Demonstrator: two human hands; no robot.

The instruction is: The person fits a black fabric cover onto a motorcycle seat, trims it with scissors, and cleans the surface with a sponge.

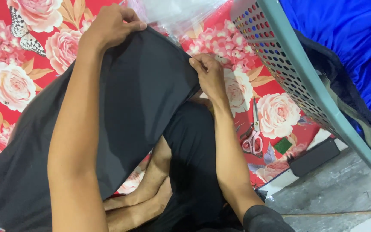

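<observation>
A large piece of black cloth (129, 99) is stretched over my lap and over the red floral sheet (9, 81). My left hand (110, 25) grips the cloth's far corner at the top, fingers curled over the edge. My right hand (209, 73) pinches the cloth's right edge, near my knee. The cloth hangs taut between the two hands and spreads down to the lower left. My crossed legs show under it.
A grey-green perforated plastic basket (288, 64) stands at the right with blue fabric (348, 38) in it. Pink-handled scissors (253, 135) lie on the sheet beside my right arm, near a small green item (283, 146) and a black box (314, 157). Clear plastic bag (172, 13) lies at the top.
</observation>
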